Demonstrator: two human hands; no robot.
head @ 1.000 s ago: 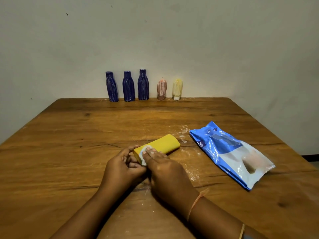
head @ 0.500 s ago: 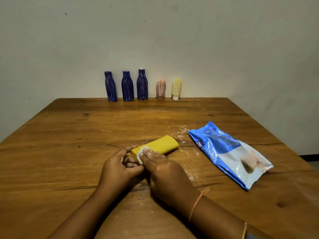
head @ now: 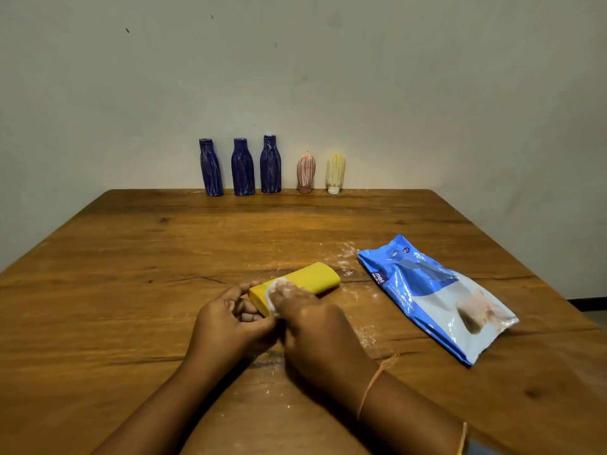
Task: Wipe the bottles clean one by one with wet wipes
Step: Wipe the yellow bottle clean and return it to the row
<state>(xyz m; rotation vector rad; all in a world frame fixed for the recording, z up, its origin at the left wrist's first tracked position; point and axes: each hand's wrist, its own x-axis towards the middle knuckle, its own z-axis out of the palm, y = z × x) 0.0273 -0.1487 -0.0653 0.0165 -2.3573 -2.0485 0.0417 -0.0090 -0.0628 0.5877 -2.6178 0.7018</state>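
Bare grey wall and a wooden bench [head: 131,274] are seen from the wearer's head camera. At the middle of the bench a yellow bottle [head: 308,279] is laid on its side, its far end angled to the right. Its near end is gripped by the left hand [head: 230,320], the fingers curled round it. A white wet wipe [head: 273,288] is pressed onto that same end by the right hand [head: 315,320], whose bent fingers are closed over the wipe. The two hands are touching just behind the bottle's near end. An orange thread [head: 374,379] is worn on the right wrist.

White powdery smears [head: 345,257] are scattered on the wood just beyond the yellow bottle and to its right. A blue-and-white wipes pack [head: 437,297] is laid flat to the right of the yellow bottle, apart from it.

Well beyond the yellow bottle, along the bench's far edge against the wall, five more bottles are stood in a row. These are a left blue bottle [head: 211,167], a middle blue bottle [head: 243,167], a right blue bottle [head: 270,165], a pink bottle [head: 306,172] and a pale yellow bottle [head: 335,172]. All are streaked with white, and the last two are set cap down.
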